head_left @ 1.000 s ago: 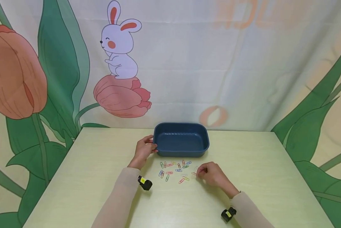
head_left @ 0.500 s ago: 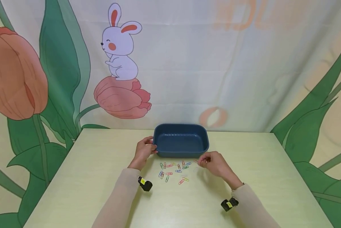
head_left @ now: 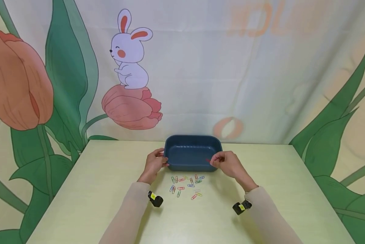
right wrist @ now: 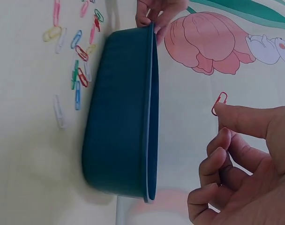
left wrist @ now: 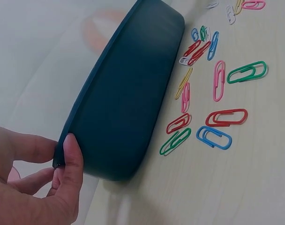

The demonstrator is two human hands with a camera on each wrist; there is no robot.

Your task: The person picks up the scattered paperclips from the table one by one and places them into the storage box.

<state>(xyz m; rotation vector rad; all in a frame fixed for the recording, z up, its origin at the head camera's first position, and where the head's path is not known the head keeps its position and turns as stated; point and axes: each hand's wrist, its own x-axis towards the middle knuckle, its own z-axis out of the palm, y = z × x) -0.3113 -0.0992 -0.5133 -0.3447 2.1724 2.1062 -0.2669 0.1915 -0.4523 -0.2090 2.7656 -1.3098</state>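
Note:
A dark blue rectangular bin (head_left: pixel 193 167) stands at the back of the table. My left hand (head_left: pixel 153 165) grips its left rim; in the left wrist view the thumb of that hand (left wrist: pixel 44 183) lies on the outer wall. Over the bin's front right corner is my right hand (head_left: pixel 229 165), pinching a red paper clip (right wrist: pixel 220 103) between thumb and fingertip, seen clearly in the right wrist view. In front of the bin lie several colored paper clips (head_left: pixel 180 188), among them a green clip (left wrist: pixel 247 72) and a blue clip (left wrist: pixel 214 138).
The pale table (head_left: pixel 109 189) ends at a printed curtain (head_left: pixel 185 67) with a rabbit and tulips, close behind the bin. Each wrist carries a small black camera; one (head_left: pixel 155 199) hangs by the left cuff, another (head_left: pixel 241 207) by the right.
My right hand has lifted the red clip from the right of the scattered clips and moved it back to the bin's right front corner. My left hand has kept its grip on the rim.

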